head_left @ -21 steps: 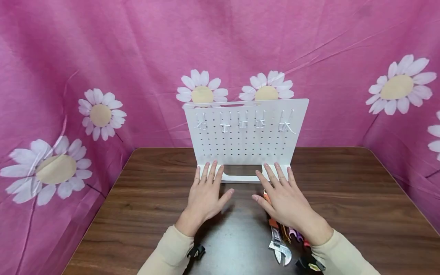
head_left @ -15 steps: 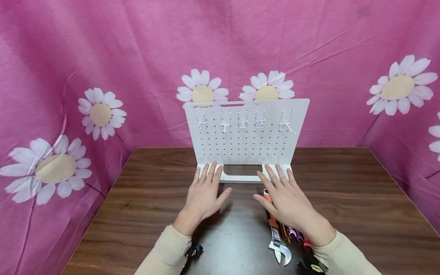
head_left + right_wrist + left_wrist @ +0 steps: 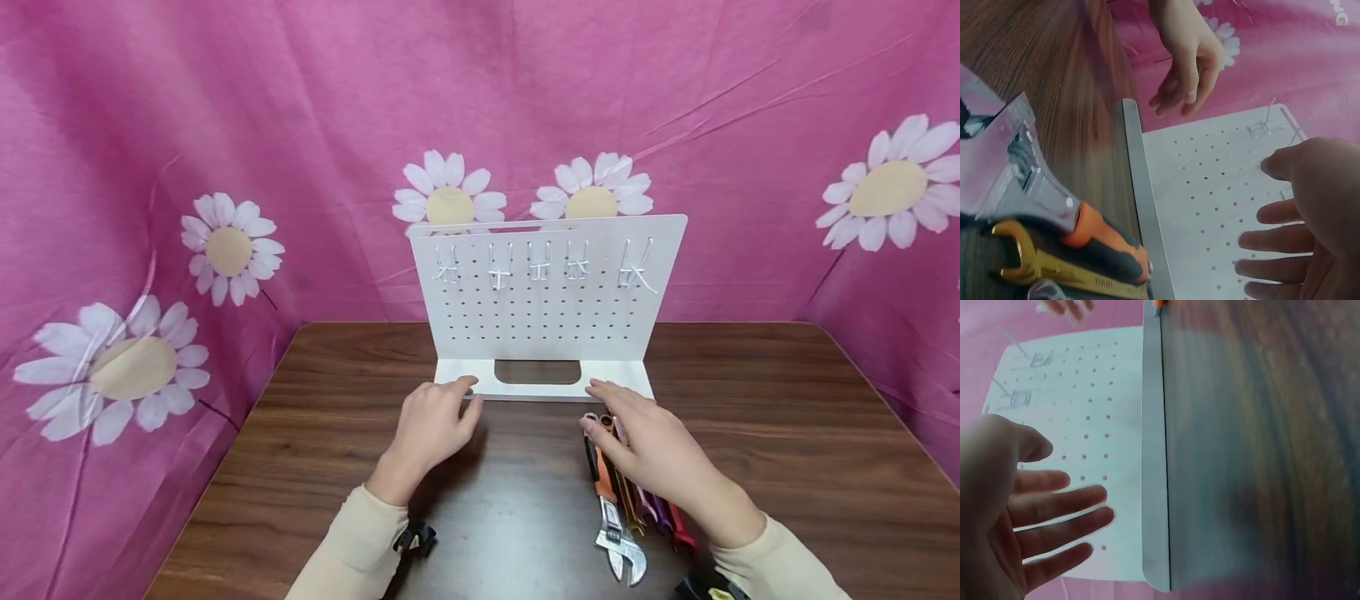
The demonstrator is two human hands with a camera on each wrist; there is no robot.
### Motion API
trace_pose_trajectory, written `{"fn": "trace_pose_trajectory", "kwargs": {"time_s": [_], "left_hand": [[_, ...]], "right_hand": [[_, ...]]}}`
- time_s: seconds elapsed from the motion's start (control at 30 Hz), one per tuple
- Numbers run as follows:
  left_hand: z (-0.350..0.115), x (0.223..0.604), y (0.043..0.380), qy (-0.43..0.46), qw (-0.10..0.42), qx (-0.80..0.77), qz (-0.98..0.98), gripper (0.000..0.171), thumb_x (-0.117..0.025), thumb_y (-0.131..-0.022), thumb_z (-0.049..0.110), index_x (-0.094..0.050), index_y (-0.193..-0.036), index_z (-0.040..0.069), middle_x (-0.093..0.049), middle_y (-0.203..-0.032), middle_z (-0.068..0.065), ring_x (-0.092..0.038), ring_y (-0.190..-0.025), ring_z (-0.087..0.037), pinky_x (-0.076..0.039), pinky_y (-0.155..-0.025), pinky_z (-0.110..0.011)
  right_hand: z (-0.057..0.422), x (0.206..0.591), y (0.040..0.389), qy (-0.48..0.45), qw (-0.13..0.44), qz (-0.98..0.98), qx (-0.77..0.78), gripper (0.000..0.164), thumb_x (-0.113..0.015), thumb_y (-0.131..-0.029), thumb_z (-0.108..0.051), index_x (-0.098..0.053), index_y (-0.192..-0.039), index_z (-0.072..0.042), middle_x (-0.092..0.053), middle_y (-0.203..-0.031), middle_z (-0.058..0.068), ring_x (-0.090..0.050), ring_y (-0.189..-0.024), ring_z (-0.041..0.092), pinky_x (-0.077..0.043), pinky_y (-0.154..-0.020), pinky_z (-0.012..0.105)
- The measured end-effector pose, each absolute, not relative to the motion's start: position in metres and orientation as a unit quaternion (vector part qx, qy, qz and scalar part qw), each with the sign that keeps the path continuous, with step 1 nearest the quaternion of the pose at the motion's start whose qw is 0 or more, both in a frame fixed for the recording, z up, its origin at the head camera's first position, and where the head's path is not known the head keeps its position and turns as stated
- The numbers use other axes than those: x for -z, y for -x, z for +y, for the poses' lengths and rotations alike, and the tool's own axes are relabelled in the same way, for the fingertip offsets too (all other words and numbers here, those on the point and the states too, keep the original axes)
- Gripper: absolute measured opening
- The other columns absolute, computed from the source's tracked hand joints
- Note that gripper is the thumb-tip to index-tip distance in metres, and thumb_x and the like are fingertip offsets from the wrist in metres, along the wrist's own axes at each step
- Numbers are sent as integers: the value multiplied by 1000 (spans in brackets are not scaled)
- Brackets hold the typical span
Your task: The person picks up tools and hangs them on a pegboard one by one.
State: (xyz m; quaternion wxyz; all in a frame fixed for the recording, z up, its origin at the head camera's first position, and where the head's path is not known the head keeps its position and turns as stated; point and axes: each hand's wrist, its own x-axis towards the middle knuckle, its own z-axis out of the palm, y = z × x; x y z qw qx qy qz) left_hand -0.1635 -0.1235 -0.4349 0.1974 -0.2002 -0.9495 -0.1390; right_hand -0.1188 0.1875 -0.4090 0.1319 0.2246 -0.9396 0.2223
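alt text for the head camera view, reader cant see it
A left hand and a right hand, holding nothing, extend toward a white pegboard with wire hooks standing on a wood-grain table. An orange-handled adjustable wrench and several colored wrenches lie by the right hand; a pink daisy-print cloth hangs behind.

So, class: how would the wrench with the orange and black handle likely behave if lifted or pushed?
The wrench looks stiff and probably heavy, given its thick metal head. The handle seems coated, so likely less slippery than bare metal. Its wide head should make it slide, not roll.
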Motion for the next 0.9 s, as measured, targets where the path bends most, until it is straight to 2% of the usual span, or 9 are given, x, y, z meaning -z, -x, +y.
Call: {"fn": "trace_pose_trajectory", "kwargs": {"time_s": [0.07,0.17,0.27,0.43,0.57,0.73,0.9], "left_hand": [[-127,434,167,192,182,173,-949,21,-69,-101,24,-80,-116,14,-83,-92,1,-78,-81,-26,-63,-72,-45],[-133,433,171,181,150,221,-946,21,-68,-102,22,-81,-115,12,-83,-99,1,-80,-89,-25,-64,-74,-47],[-138,433,175,174,126,253,-943,23,-67,-104,23,-81,-118,11,-83,-107,-3,-80,-99,-26,-65,-84,-50],[-146,436,185,174,120,298,-931,24,-67,-104,21,-80,-119,8,-82,-113,-7,-79,-105,-27,-63,-95,-50],[-151,439,194,179,133,331,-917,21,-69,-103,16,-80,-117,4,-82,-111,-9,-78,-100,-25,-63,-93,-48],[-159,440,201,173,157,343,-910,18,-70,-102,13,-80,-114,3,-81,-106,-9,-72,-88,-23,-61,-81,-42],[-166,440,209,153,183,357,-903,17,-73,-101,10,-79,-114,1,-81,-106,-12,-76,-96,-27,-63,-88,-47]], "right_hand": [[191,409,118,-219,145,-935,-237,40,-76,-101,-24,-71,-135,-3,-79,-109,9,-74,-99,25,-64,-91,51],[197,408,118,-210,152,-932,-253,30,-77,-100,-20,-76,-126,-6,-76,-94,-2,-60,-75,9,-58,-71,38],[203,407,117,-201,155,-930,-264,22,-77,-100,-17,-78,-120,-9,-80,-101,-1,-59,-75,4,-55,-69,34],[214,411,114,-181,154,-928,-289,17,-78,-98,-13,-80,-115,-10,-82,-106,2,-70,-84,7,-62,-73,36],[223,414,112,-166,140,-923,-317,16,-79,-98,-13,-81,-114,-11,-83,-106,3,-73,-82,3,-63,-71,33],[232,418,109,-156,136,-921,-331,11,-79,-98,-12,-81,-109,-13,-82,-101,3,-64,-70,-6,-55,-63,24],[243,422,106,-147,136,-920,-338,11,-80,-96,-8,-80,-107,-12,-81,-94,3,-59,-63,-8,-46,-56,18]]}}
